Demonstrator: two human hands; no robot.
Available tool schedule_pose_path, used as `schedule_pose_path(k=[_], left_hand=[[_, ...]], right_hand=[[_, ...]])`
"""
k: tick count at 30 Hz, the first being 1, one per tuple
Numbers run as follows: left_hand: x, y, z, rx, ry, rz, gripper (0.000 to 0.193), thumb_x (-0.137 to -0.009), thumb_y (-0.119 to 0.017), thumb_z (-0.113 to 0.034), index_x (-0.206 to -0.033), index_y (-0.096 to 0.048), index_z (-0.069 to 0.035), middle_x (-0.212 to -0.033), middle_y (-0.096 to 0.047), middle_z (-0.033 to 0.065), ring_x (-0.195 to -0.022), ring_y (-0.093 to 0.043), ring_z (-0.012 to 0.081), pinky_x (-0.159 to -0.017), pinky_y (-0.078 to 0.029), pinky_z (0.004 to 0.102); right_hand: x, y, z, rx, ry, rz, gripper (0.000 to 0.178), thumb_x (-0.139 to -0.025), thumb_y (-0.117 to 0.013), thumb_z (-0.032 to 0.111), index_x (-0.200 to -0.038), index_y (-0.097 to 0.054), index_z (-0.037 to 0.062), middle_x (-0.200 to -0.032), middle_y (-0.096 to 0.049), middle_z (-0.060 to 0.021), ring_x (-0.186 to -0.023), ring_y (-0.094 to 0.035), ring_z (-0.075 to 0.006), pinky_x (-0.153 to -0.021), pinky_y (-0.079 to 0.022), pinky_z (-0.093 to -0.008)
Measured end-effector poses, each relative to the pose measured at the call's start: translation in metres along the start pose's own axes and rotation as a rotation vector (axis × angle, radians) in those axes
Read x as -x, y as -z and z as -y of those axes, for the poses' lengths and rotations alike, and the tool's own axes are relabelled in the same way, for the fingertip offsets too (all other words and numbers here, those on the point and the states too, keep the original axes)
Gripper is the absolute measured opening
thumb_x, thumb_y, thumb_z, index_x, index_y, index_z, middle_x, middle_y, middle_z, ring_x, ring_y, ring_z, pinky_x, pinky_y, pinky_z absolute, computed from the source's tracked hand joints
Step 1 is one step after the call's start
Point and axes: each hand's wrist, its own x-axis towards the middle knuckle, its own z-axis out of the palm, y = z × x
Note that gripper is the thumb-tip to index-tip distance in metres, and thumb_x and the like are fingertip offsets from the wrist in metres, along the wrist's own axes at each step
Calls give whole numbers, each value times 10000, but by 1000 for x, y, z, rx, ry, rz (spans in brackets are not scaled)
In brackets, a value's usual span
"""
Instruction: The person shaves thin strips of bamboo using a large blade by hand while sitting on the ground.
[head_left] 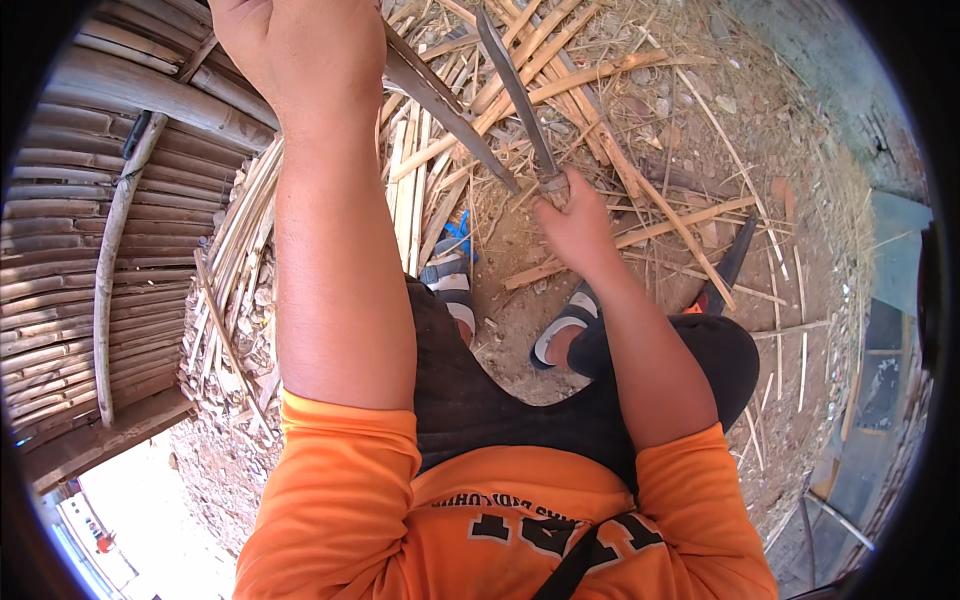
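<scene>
Gripping likely weighty machete [520, 95] by handle [552, 184] in right hand [583, 225]; clasping probably light, stiff dark strip [450, 118] by upper end in left hand [312, 45].

Here's the knife [520, 100], long, dark and slim, gripped by its handle [553, 184], pointing forward and slightly left! Just left, the strip [445, 112], grey-brown and narrow, slants back rightward, its near tip right beside that handle, far end hidden.

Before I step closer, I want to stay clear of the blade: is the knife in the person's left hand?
No, the right hand grips the knife, while the left hand is apart from it at the top edge.
</scene>
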Motion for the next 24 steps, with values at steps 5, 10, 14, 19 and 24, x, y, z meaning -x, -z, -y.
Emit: schedule_pose_path(k=[5,10,14,19,24], left_hand=[[-1,5,-5,-75,45,-14,233,-1091,-468,-309,-982,-511,-108,-745,-469,-14,-515,-395,67,-461,-363,225],[5,0,-3,4,49,3,243,-1090,-470,-323,-986,-508,-106,-749,-469,-8,-511,-394,66,-461,-363,221],[3,-1,-3,-11,67,-14,246,-1087,-476,-332,-990,-507,-108,-753,-472,-5,-513,-397,65,-462,-362,219],[1,-6,-9,-44,88,-41,245,-1090,-467,-333,-983,-500,-115,-755,-472,-6,-515,-400,63,-463,-364,219],[2,2,-4,-10,71,77,254,-1091,-463,-337,-969,-490,-116,-753,-465,-13,-523,-398,60,-466,-364,219]], right_hand=[[15,-25,-40,264,-54,43,414,-842,-687,168,-1182,-562,-33,-873,-693,-242,-788,-694,-390,-726,-542,-463],[19,-46,-113,520,-300,252,340,-860,-648,140,-1132,-572,-50,-1034,-683,-303,-1037,-668,-432,-905,-519,-509],[1,-34,-101,478,-314,356,355,-849,-651,178,-1117,-594,-49,-1101,-679,-297,-1082,-657,-428,-929,-515,-496],[1,-24,-82,512,-304,226,354,-831,-668,202,-1083,-618,-42,-1088,-677,-305,-1042,-665,-435,-898,-521,-489],[-7,-19,-80,-356,-719,285,319,-837,-676,167,-1082,-610,-27,-953,-679,-235,-821,-689,-343,-705,-544,-457]])
